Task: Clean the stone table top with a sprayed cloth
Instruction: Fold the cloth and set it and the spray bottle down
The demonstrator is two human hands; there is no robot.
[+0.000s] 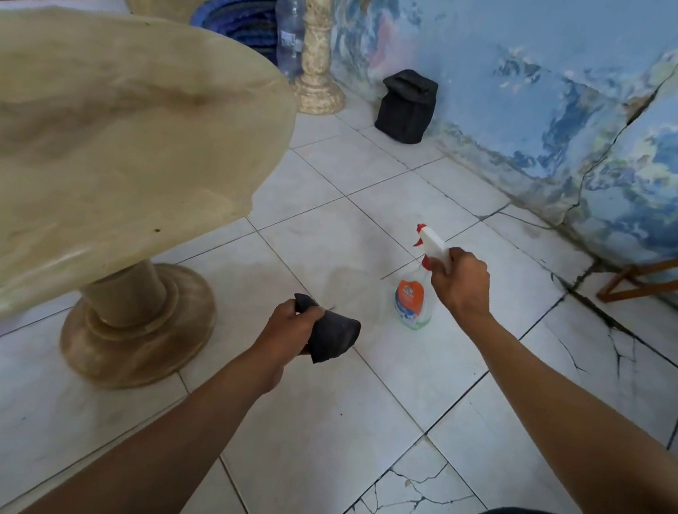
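the left hand point(288, 324) clutched the dark cloth point(331, 335); the right hand point(459, 282) gripped the spray bottle point(418, 289). spraying seemed underway; next, wiping the stone table point(94, 138).

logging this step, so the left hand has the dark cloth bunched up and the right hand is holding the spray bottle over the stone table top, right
Not quite. The head view shows the left hand gripping the bunched dark cloth, and the right hand holding the spray bottle, but the bottle is over the tiled floor, not the stone table top, which is off to the left.
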